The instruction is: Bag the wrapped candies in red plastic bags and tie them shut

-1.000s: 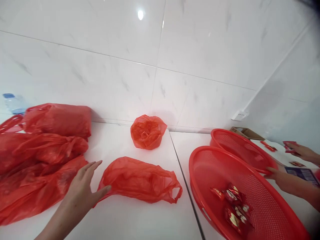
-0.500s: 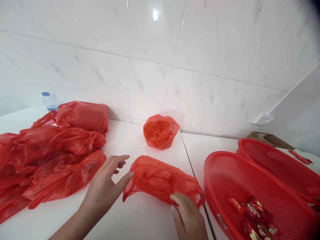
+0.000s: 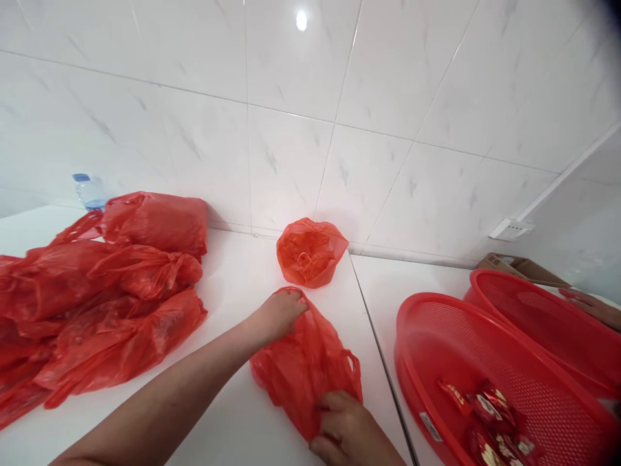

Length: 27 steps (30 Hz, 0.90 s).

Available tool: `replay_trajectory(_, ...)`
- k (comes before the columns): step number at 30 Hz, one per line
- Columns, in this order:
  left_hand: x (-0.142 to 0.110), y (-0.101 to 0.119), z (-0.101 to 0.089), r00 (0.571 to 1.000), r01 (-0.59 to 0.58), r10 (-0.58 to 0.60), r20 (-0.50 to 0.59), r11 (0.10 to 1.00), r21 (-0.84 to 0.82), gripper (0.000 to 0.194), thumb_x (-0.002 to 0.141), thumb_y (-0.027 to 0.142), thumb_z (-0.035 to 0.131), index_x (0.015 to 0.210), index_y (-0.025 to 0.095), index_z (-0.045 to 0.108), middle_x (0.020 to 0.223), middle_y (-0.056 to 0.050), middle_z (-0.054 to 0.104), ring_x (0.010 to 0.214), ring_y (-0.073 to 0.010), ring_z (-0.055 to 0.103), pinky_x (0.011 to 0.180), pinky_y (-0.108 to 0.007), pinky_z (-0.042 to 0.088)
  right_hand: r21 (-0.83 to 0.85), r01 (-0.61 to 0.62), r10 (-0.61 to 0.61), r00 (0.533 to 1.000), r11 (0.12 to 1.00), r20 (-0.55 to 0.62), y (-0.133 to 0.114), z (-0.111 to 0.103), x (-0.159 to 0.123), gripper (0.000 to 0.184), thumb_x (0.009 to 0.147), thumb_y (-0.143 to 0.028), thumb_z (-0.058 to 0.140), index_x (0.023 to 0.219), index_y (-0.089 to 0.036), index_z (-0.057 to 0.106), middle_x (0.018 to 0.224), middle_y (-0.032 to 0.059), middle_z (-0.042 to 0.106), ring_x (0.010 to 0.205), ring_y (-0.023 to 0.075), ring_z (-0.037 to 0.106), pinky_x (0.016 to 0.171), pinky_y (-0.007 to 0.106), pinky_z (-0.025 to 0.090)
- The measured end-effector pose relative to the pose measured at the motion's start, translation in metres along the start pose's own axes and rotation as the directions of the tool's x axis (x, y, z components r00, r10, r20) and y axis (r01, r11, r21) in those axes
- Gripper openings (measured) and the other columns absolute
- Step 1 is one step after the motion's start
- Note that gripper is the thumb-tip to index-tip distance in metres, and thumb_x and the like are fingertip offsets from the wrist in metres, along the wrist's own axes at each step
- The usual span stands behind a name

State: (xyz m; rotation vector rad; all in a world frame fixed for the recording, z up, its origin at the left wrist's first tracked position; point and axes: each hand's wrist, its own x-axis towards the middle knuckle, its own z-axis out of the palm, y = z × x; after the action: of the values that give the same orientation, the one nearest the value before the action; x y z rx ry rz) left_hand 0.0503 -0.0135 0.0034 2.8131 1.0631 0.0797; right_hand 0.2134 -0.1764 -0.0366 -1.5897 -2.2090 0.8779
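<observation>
A thin red plastic bag [image 3: 310, 356] is spread between my two hands on the white table. My left hand [image 3: 281, 314] reaches across to the bag's far edge, its fingers curled and closed on the plastic. At the near edge, my right hand [image 3: 342, 424] pinches the bag, its fingers partly hidden by the plastic. One loop handle of the bag shows at its right side. Just beyond my left hand, against the wall, another red bag [image 3: 311, 252] stands with its mouth gaping upward.
Several filled red bags [image 3: 136, 285] are piled at the left, with a plastic bottle [image 3: 90, 192] behind. To the right stand a red basket [image 3: 436, 349] holding wrapped snacks [image 3: 490, 411] and a second red basket [image 3: 528, 304]. Another person's hand [image 3: 594, 307] is beyond it, near a cardboard box [image 3: 524, 268].
My left hand has moved from beside the bag to its far edge and closed on it. The bag has turned and stretched lengthwise between my hands. Another person's hand has appeared at the right.
</observation>
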Motion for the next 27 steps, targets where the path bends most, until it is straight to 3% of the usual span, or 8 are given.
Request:
replay_trajectory(4, -0.008, -0.004, -0.008, 0.995, -0.098, 0.096, -0.022, 0.990, -0.101, 0.037, 0.065, 0.012, 0.066, 0.101, 0.022, 0.066, 0.109, -0.007, 0.064, 0.102, -0.0260, 0.058, 0.079, -0.034, 0.049, 0.126, -0.063, 0.090, 0.971, 0.990, -0.222, 0.000, -0.018, 0.006, 0.021, 0.089, -0.019, 0.043, 0.097, -0.021, 0.062, 0.104, 0.0036, 0.062, 0.092, 0.0150, 0.059, 0.083, 0.026, 0.046)
replay_trajectory(9, -0.042, 0.011, -0.014, 0.978, -0.209, 0.193, -0.083, 0.934, -0.290, 0.017, 0.077, 0.017, 0.059, 0.090, 0.023, 0.067, 0.096, -0.002, 0.068, 0.090, -0.0183, 0.062, 0.077, -0.029, 0.049, -0.042, -0.205, 0.176, 0.912, 0.978, -0.371, 0.016, -0.030, 0.036, 0.039, 0.091, -0.026, 0.037, 0.128, -0.020, 0.048, 0.133, 0.0116, 0.049, 0.111, 0.0243, 0.056, 0.086, 0.039, 0.048)
replay_trajectory(13, -0.069, 0.011, -0.007, 0.981, -0.193, 0.177, -0.085, 0.948, -0.254, 0.034, 0.060, 0.033, 0.078, 0.091, 0.025, 0.067, 0.121, -0.006, 0.060, 0.119, -0.0314, 0.050, 0.097, -0.045, 0.042, -0.185, -0.278, 0.190, 0.903, 0.943, -0.386, 0.033, -0.028, 0.061, 0.046, 0.084, -0.021, 0.048, 0.130, -0.016, 0.048, 0.137, 0.0164, 0.045, 0.113, 0.0286, 0.056, 0.084, 0.042, 0.051)
replay_trajectory(15, -0.075, 0.007, 0.001, 0.980, -0.191, 0.176, -0.088, 0.957, -0.216, 0.029, 0.061, 0.027, 0.077, 0.088, 0.025, 0.067, 0.126, -0.005, 0.058, 0.129, -0.0347, 0.041, 0.104, -0.054, 0.034, -0.195, -0.294, 0.186, 0.880, 0.936, -0.437, 0.031, -0.026, 0.062, 0.048, 0.084, -0.020, 0.048, 0.131, -0.013, 0.047, 0.138, 0.0180, 0.044, 0.119, 0.0290, 0.052, 0.088, 0.043, 0.050)
replay_trajectory(19, -0.076, -0.004, 0.026, 0.941, -0.194, 0.134, -0.309, 0.965, -0.174, 0.025, 0.075, 0.000, 0.051, 0.081, 0.022, 0.064, 0.132, -0.006, 0.054, 0.133, -0.0291, 0.036, 0.103, -0.049, 0.037, -0.207, -0.144, 0.010, 0.842, 0.968, -0.540, 0.003, -0.031, 0.025, 0.041, 0.089, -0.025, 0.045, 0.129, -0.019, 0.051, 0.138, 0.0117, 0.048, 0.124, 0.0248, 0.048, 0.096, 0.041, 0.047)
replay_trajectory(23, -0.074, -0.012, 0.057, 0.826, -0.162, -0.026, -0.563, 0.946, -0.281, 0.021, 0.082, 0.008, 0.050, 0.090, 0.022, 0.062, 0.134, -0.008, 0.048, 0.130, -0.0285, 0.039, 0.095, -0.041, 0.047, -0.126, -0.007, -0.066, 0.822, 0.992, -0.566, -0.015, -0.070, -0.045, 0.028, 0.086, -0.029, 0.052, 0.113, -0.029, 0.062, 0.126, 0.0037, 0.059, 0.107, 0.0179, 0.061, 0.084, 0.028, 0.053)
replay_trajectory(25, -0.073, -0.014, 0.072, 0.775, -0.136, -0.120, -0.620, 0.927, -0.349, 0.018, 0.082, 0.015, 0.054, 0.096, 0.024, 0.061, 0.135, -0.007, 0.045, 0.127, -0.0284, 0.042, 0.094, -0.042, 0.048, -0.046, -0.146, 0.093, 0.813, 0.988, -0.575, -0.005, -0.101, -0.074, 0.030, 0.084, -0.032, 0.054, 0.113, -0.029, 0.062, 0.121, 0.0035, 0.062, 0.096, 0.0170, 0.065, 0.080, 0.026, 0.054)
replay_trajectory(27, -0.072, -0.015, 0.085, 0.756, -0.118, -0.190, -0.627, 0.902, -0.416, 0.020, 0.083, 0.019, 0.055, 0.101, 0.026, 0.059, 0.136, -0.006, 0.042, 0.125, -0.0279, 0.043, 0.094, -0.043, 0.048, 0.082, -0.397, 0.375, 0.752, 0.914, -0.543, 0.021, -0.131, -0.095, 0.037, 0.083, -0.037, 0.054, 0.118, -0.027, 0.060, 0.110, 0.0048, 0.067, 0.092, 0.0188, 0.066, 0.074, 0.027, 0.055)
